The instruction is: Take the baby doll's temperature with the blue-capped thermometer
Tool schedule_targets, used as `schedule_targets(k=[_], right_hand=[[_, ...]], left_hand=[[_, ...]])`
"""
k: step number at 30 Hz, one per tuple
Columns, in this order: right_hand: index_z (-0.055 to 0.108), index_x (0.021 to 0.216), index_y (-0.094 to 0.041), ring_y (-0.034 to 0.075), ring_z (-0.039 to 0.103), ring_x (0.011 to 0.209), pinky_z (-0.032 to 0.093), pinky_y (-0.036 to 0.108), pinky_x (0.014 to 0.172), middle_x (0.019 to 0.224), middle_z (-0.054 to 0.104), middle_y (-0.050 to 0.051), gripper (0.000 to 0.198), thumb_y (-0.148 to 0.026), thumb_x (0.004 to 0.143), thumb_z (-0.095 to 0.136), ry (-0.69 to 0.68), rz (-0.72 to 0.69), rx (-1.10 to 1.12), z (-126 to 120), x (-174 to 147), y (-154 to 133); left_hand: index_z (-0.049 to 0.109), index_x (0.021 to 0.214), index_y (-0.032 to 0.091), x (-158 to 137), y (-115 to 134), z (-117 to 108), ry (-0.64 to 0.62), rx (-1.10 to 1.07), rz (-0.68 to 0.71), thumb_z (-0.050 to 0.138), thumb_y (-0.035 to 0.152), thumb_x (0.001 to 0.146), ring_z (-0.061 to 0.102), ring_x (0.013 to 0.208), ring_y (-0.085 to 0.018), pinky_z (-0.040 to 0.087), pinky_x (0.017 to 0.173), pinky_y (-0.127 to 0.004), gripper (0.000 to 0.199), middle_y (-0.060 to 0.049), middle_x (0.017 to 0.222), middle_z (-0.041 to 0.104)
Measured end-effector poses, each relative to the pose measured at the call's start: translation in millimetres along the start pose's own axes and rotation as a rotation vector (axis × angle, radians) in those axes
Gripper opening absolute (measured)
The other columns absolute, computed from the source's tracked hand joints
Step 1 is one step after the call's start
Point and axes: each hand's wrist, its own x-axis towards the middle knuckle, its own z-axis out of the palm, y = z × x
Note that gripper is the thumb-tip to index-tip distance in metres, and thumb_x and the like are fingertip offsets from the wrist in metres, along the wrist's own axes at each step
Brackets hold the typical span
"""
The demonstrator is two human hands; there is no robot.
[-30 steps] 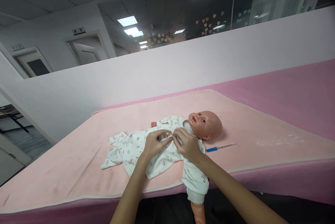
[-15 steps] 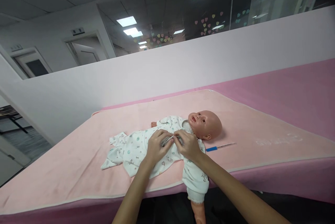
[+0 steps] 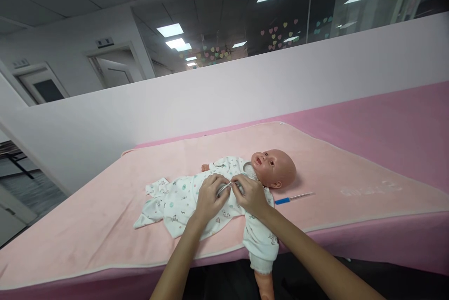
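Observation:
A baby doll (image 3: 282, 168) lies on its back, head to the right, dressed in white printed baby clothes (image 3: 184, 197). Over its chest my left hand (image 3: 213, 192) and my right hand (image 3: 249, 193) meet, fingers closed in a pinch. Between them runs a thin white cloth tie (image 3: 224, 189) at the front of the clothes, with one end at each hand's fingertips. My fingers partly hide it. One doll arm in its sleeve (image 3: 260, 241) hangs over the near edge, below my right wrist.
Beside the doll's head lies a glass thermometer (image 3: 294, 198) with a blue end. A peach blanket (image 3: 336, 169) covers the pink padded table (image 3: 403, 113). Behind rises a low white wall (image 3: 210, 99) with glass above it.
My hands stay over the doll's chest, still pinching the tie, with barely any finger movement. The whole view has shifted slightly; the doll and thermometer lie as before.

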Motion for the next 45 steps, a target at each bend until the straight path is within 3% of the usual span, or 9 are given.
schedule_targets(k=[7,16,33,45], right_hand=[[0.056,0.079,-0.019,0.012,0.057,0.062,0.038,0.022,0.056,0.071,0.063,0.001,0.01,-0.015,0.08,0.046,0.009,-0.019,0.014,-1.2,0.4,-0.9],[0.055,0.077,-0.019,0.01,0.055,0.06,0.039,0.021,0.056,0.071,0.06,0.0,0.01,-0.014,0.079,0.047,0.017,-0.031,0.038,-3.3,0.2,-2.3],[0.057,0.077,-0.019,0.011,0.056,0.06,0.04,0.021,0.057,0.07,0.061,0.001,0.011,-0.016,0.08,0.047,0.015,-0.019,0.03,-2.9,1.5,-3.1],[0.057,0.076,-0.019,0.01,0.054,0.058,0.037,0.021,0.054,0.069,0.061,0.001,0.012,-0.016,0.081,0.046,0.005,-0.018,0.054,-1.8,0.0,-1.1]], left_hand=[[0.058,0.098,0.024,0.8,-0.9,-1.4,-0.038,-0.03,-0.01,0.046,0.032,0.085,0.051,0.086,-0.017,0.04,0.079,-0.032,0.019,-0.003,0.091,0.054],[0.052,0.089,0.02,-1.1,2.6,4.4,-0.007,0.141,0.039,0.044,0.027,0.084,0.049,0.084,-0.018,0.038,0.075,-0.033,0.011,-0.004,0.093,0.052],[0.056,0.089,0.02,-1.9,2.4,2.3,0.046,-0.069,-0.038,0.05,0.026,0.081,0.051,0.086,-0.018,0.042,0.077,-0.032,0.012,-0.005,0.089,0.053],[0.06,0.075,0.02,-0.3,2.9,1.7,0.07,-0.219,-0.142,0.056,0.017,0.075,0.052,0.08,-0.015,0.042,0.072,-0.029,0.005,-0.001,0.078,0.054]])
